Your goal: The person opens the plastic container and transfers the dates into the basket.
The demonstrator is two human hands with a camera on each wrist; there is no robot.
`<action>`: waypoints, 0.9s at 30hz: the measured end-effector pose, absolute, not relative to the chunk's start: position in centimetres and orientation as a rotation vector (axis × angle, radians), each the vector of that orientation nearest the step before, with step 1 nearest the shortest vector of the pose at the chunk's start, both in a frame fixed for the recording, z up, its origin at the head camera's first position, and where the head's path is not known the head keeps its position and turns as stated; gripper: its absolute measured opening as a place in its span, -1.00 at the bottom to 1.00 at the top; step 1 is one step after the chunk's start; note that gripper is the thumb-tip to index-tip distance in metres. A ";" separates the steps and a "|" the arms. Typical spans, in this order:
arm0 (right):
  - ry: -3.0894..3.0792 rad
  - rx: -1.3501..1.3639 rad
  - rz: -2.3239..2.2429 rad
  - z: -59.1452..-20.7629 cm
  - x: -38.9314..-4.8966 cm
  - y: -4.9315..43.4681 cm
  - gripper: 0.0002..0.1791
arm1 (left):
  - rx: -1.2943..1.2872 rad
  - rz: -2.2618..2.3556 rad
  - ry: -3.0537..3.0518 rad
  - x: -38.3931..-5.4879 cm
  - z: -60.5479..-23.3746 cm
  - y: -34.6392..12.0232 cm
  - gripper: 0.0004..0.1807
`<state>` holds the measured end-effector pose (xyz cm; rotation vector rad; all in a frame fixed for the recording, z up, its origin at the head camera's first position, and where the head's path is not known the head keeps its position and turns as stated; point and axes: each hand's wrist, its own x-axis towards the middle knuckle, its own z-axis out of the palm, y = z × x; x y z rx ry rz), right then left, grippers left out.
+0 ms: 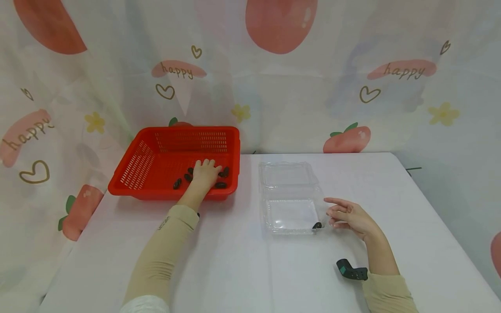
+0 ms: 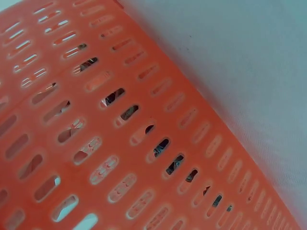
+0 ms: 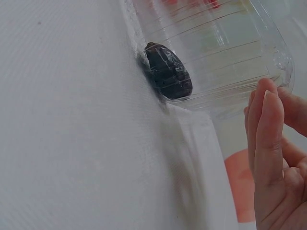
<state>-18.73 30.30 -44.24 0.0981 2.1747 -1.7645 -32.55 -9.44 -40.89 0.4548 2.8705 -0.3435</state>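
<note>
My left hand (image 1: pixel 204 174) reaches down into a red plastic basket (image 1: pixel 133 184), its fingers spread and the thumb out to the right. Around it on the basket floor lie several small dark oval pieces (image 1: pixel 177 184); whatever is under the palm is hidden. Through the slotted basket wall (image 2: pixel 158 120), the left wrist view shows only bits of dark pieces. My right hand (image 1: pixel 352 217) is held beside the right edge of a clear hinged plastic box (image 1: pixel 270 217), fingers loosely extended. One glossy dark oval piece (image 3: pixel 168 72) with a brownish tip lies in the box's front right corner.
The box's lid (image 1: pixel 287 174) lies folded back, away from me. A white cloth (image 1: pixel 235 269) covers the table, and a printed curtain (image 1: pixel 282 100) hangs behind it. A black wrist device (image 1: pixel 352 270) sits at my right wrist.
</note>
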 end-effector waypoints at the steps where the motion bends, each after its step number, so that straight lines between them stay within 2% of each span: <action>1: 2.174 0.091 -1.763 -44.3 -18.7 30.3 -0.37 | 0.455 -0.343 2.869 -32.6 -40.9 -9.4 -0.57; 11: 2.179 0.105 -1.767 -44.3 -18.6 30.3 -0.39 | 0.460 -0.248 2.933 -32.6 -41.0 -9.4 -0.56; 16: 2.181 0.102 -1.765 -44.3 -18.6 30.3 -0.38 | 0.512 -0.159 3.081 -32.5 -40.7 -9.4 -0.62; 27: 2.192 0.116 -1.756 -44.5 -18.8 30.4 -0.38 | 0.641 -0.035 3.329 -30.9 -37.6 -7.2 -0.65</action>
